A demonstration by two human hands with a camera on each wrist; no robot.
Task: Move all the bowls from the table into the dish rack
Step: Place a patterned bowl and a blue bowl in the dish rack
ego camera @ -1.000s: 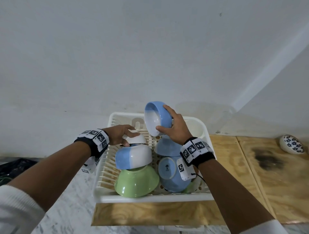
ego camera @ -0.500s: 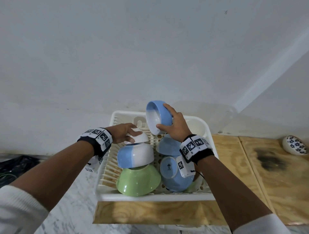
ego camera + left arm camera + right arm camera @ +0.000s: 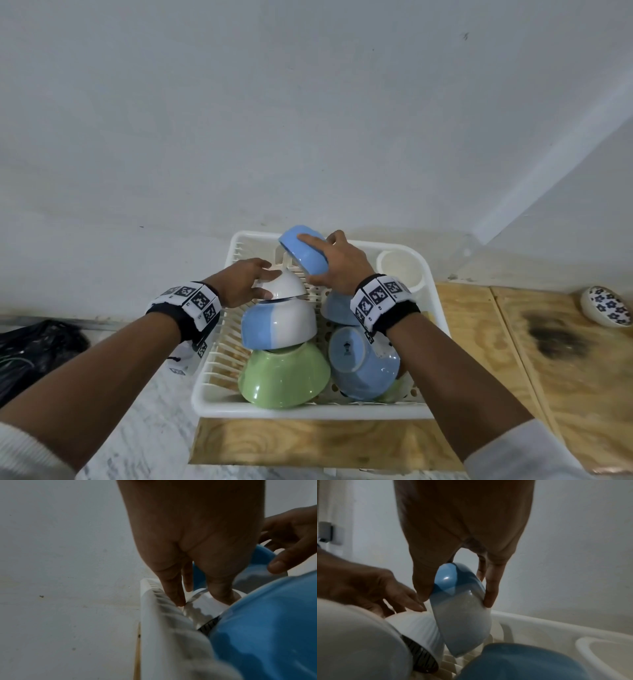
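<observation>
My right hand (image 3: 329,260) grips a small blue and white bowl (image 3: 303,248) (image 3: 460,609) on edge over the back of the white dish rack (image 3: 308,409), thumb on one side and fingers on the other. My left hand (image 3: 246,284) (image 3: 193,574) holds a small white bowl (image 3: 286,286) (image 3: 204,605) upside down at the rack's back left. In front of it a blue and white bowl (image 3: 277,323) lies on a green bowl (image 3: 284,373). Blue bowls (image 3: 363,366) lie on the right side, partly hidden by my right wrist.
The rack stands on a wooden board (image 3: 507,346) against a white wall. A white cup holder (image 3: 400,270) fills the rack's back right corner. A flower-patterned bowl (image 3: 606,306) lies on the board at far right. A black bag (image 3: 37,349) lies at left.
My right hand has tipped the blue and white bowl over and lowered it toward the rack's back. My left hand has kept hold of the small white bowl.
</observation>
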